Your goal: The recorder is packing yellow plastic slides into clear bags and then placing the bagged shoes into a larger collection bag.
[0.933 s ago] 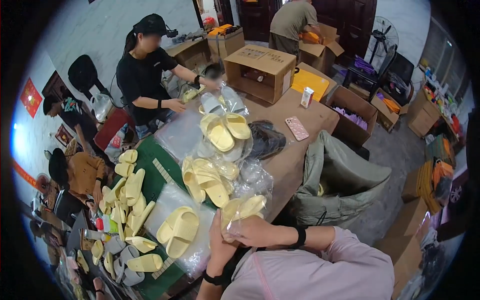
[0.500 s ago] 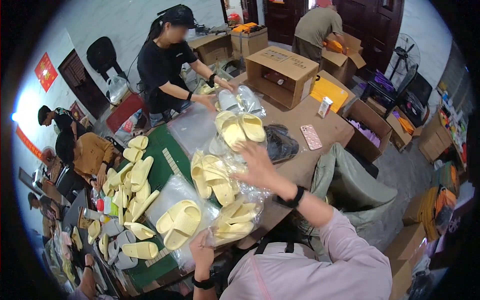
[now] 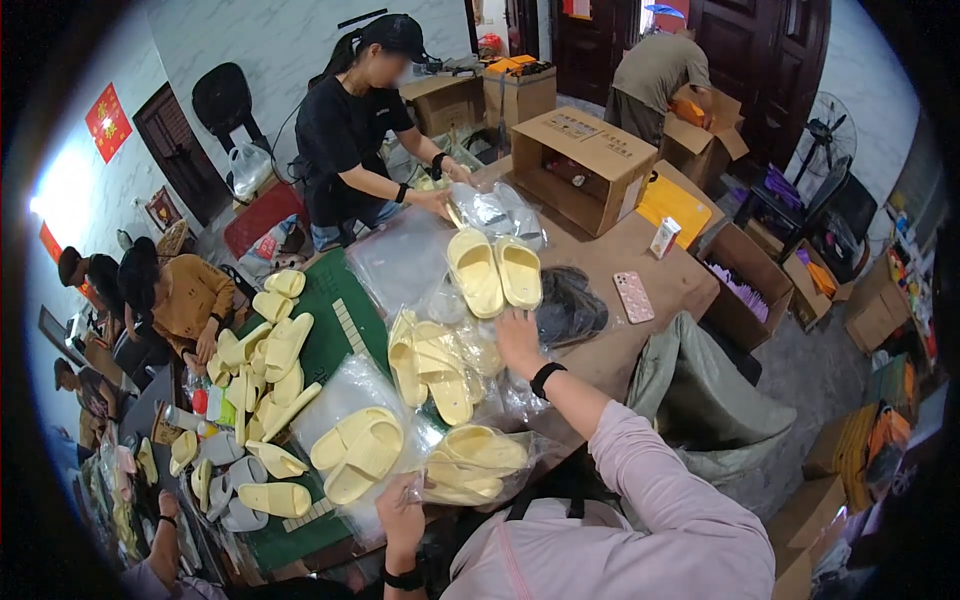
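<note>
Near the table's front edge, my left hand is closed on the edge of a clear plastic bag with a pair of yellow slippers inside. My right hand reaches over the table, fingers stretched forward against the near end of another yellow slipper pair; the fingertips are partly hard to make out. Between my hands lies a bagged yellow pair. To the left, a loose yellow pair rests on flat clear bags. Across the table, a co-worker's hands hold bagged grey slippers.
Loose yellow slippers and grey ones pile on the green mat at left. An open carton, a phone and a small white box stand on the brown table. A grey-green sack stands at right.
My right hand has drawn its spread fingers together at the near end of the yellow pair, which now lies turned and side by side. The co-worker's grey slippers have tilted.
</note>
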`<action>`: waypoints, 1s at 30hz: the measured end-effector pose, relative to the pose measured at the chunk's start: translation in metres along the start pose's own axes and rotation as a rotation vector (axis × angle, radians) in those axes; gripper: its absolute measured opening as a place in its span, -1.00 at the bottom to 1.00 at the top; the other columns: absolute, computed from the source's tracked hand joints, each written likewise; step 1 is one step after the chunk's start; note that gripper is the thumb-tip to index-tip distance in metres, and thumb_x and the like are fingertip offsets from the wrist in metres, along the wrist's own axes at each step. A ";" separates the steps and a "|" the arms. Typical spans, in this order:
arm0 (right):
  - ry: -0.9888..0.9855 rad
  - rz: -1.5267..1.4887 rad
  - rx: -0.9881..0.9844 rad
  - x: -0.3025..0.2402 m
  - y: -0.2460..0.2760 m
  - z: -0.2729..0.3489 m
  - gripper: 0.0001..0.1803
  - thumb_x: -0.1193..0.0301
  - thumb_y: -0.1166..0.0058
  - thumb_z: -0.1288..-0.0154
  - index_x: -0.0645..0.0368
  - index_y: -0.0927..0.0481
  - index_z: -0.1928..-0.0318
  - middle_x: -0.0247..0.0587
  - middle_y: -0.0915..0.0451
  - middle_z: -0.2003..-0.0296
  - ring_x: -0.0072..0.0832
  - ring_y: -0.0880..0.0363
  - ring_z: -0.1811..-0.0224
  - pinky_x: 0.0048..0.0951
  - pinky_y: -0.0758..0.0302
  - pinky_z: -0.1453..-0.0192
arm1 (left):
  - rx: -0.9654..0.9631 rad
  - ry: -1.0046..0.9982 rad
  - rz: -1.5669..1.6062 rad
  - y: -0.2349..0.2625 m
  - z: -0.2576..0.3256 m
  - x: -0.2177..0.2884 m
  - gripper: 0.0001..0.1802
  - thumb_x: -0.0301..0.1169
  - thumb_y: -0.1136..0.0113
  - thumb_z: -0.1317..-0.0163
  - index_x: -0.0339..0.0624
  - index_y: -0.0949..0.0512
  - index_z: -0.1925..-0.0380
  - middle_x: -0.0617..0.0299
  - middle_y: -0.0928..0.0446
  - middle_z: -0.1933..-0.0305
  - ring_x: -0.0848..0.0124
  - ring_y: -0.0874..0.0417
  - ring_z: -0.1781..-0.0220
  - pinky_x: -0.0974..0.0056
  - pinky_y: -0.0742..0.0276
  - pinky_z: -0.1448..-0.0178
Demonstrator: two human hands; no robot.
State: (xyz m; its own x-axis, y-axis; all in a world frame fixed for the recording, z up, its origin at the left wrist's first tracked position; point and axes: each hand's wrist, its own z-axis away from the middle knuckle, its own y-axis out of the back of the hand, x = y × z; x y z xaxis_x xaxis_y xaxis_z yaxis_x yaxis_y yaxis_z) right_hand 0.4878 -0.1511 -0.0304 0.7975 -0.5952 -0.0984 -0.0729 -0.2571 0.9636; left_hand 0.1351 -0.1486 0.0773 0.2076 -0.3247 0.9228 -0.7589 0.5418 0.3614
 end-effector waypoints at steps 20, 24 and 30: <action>0.312 0.047 -0.114 -0.051 -0.044 0.010 -0.71 0.41 0.08 -0.10 0.15 -0.51 0.13 -0.20 -0.53 0.30 -0.28 -0.46 0.17 -0.17 -0.28 0.10 | 0.068 0.103 0.021 0.011 0.004 0.004 -0.86 -0.50 -0.06 -0.23 -0.35 -0.58 0.32 0.21 -0.60 0.46 0.58 -0.46 0.47 0.47 -0.37 0.36; 0.214 -0.091 0.066 -0.039 -0.015 -0.022 -0.74 0.46 0.07 -0.06 0.14 -0.53 0.19 -0.21 -0.54 0.32 -0.25 -0.46 0.19 -0.19 -0.28 0.09 | 0.075 0.144 0.010 0.011 0.005 0.001 -0.85 -0.50 -0.05 -0.24 -0.35 -0.57 0.31 0.20 -0.59 0.47 0.56 -0.47 0.47 0.46 -0.38 0.35; 0.392 -0.694 0.438 -0.041 0.094 -0.034 -0.75 0.53 -0.01 -0.02 0.16 -0.53 0.21 -0.10 -0.54 0.27 -0.11 -0.44 0.17 -0.17 -0.31 0.04 | 0.022 0.137 0.019 0.008 0.001 -0.001 -0.83 -0.46 -0.03 -0.25 -0.32 -0.57 0.32 0.14 -0.58 0.31 0.46 -0.54 0.25 0.36 -0.42 0.11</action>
State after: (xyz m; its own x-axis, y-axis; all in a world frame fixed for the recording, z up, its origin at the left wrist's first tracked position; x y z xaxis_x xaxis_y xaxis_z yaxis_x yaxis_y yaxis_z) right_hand 0.4683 -0.1253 0.0730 0.8881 0.0821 -0.4523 0.3421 -0.7753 0.5310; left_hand 0.1286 -0.1446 0.0788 0.2744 -0.2049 0.9395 -0.7767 0.5288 0.3422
